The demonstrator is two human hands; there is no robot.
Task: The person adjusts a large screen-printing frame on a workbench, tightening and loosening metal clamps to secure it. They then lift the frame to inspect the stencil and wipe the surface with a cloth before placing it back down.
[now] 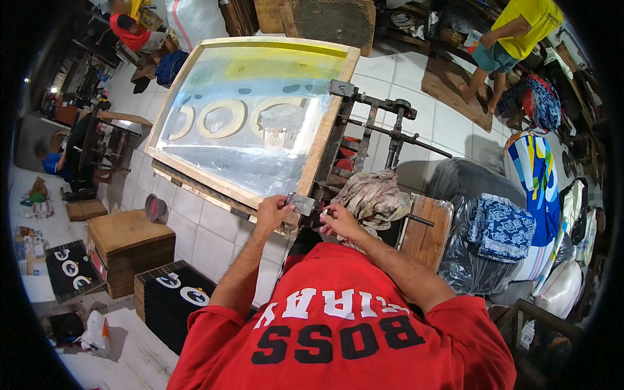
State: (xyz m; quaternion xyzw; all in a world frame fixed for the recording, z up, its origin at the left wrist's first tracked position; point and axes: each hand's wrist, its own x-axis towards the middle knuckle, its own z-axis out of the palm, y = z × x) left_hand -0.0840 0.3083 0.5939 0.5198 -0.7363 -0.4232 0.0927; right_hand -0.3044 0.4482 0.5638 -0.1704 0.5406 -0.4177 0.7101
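A wooden-framed printing screen (260,123) lies in front of me, with large rounded shapes on its mesh and yellow and blue tints toward the far side. A metal clamp (302,204) sits at its near right corner. My left hand (273,214) is closed at that corner, fingers bent against the clamp's left edge. Just right of the clamp, my right hand (342,222) is pinched around something small and shiny that I cannot make out. A second clamp (342,89) holds the frame's far right corner, joined to a dark metal hinge bar (383,104).
A stained rag (374,198) lies right of my right hand, beside a wooden board (426,234). Stacked brown boards (130,240) and printed black cloth (172,299) are at left. A dark plastic-wrapped bundle (461,214) stands at right. A person in yellow (526,26) is at far right.
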